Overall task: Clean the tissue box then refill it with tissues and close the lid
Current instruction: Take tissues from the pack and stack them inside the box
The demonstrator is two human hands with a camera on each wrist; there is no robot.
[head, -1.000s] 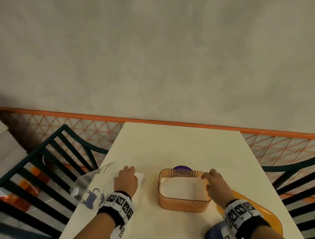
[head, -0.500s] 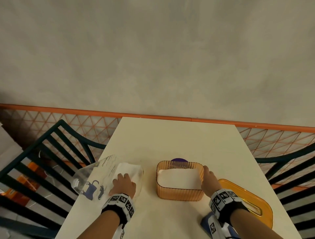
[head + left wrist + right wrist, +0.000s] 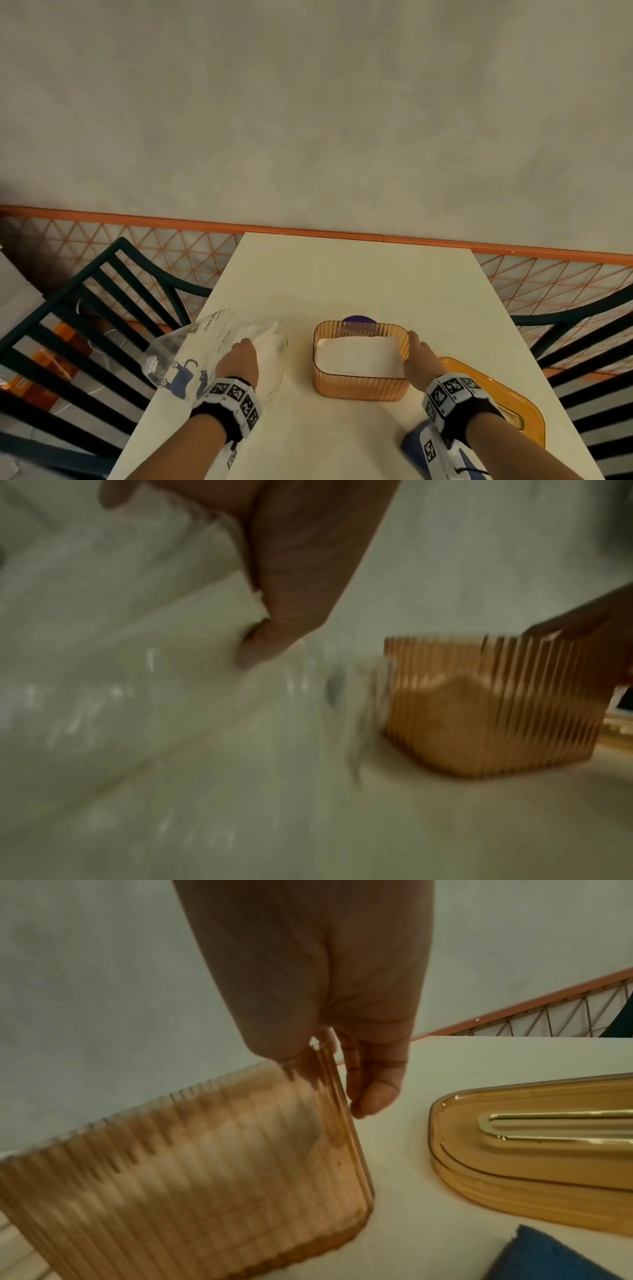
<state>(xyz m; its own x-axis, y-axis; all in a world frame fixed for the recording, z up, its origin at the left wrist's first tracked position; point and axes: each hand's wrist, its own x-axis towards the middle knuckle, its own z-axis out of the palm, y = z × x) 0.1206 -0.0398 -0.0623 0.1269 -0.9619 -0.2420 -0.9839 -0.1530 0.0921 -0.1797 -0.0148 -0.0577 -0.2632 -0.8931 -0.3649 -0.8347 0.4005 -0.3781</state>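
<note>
An orange ribbed tissue box [image 3: 359,389] stands open on the table with a white stack of tissues [image 3: 358,356] inside. My right hand [image 3: 418,359] pinches its right wall, thumb inside and fingers [image 3: 373,1085] outside. To the left lies a clear plastic tissue pack [image 3: 205,346] printed with blue cats. My left hand [image 3: 239,359] reaches into it and grips the white tissues [image 3: 137,615] between thumb and fingers [image 3: 274,610]. The orange lid [image 3: 520,404] with a gold-edged slot [image 3: 548,1129] lies on the table right of the box.
A blue cloth [image 3: 412,445] lies near the table's front right edge. Something purple [image 3: 358,320] shows behind the box. Dark slatted chairs stand at the left [image 3: 85,325] and the right [image 3: 589,325]. The far half of the cream table [image 3: 342,274] meets a grey wall.
My right hand has slid from the box's far right corner to its right wall. My left hand has stayed on the tissue pack, whose wrapper has shifted a little.
</note>
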